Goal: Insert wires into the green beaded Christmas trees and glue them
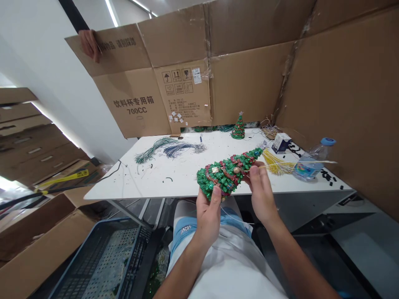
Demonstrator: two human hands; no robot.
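Observation:
My left hand (208, 214) is wrapped round the wide lower end of a small green Christmas tree (222, 173), which lies tilted over the table's front edge with its tip up to the right. Red garlands and gold baubles decorate it. Beside the tree's upper half, my right hand (260, 193) pinches a thin pale wire (299, 162) that sticks out to the right. Where the wire's inner end sits is partly hidden by the fingers. Another thin white wire (232, 216) hangs below the tree. A second Christmas tree (238, 126) stands upright at the table's back.
On the white table (149, 182) lie green wires (156, 148), dark blue wires (181, 148) and yellow wires (277, 162). A plastic bottle (313, 160) and small box (281, 143) are right. Cardboard (181, 50) walls the back; another person's hand (89, 45) grips it. A blue crate (102, 224) stands lower left.

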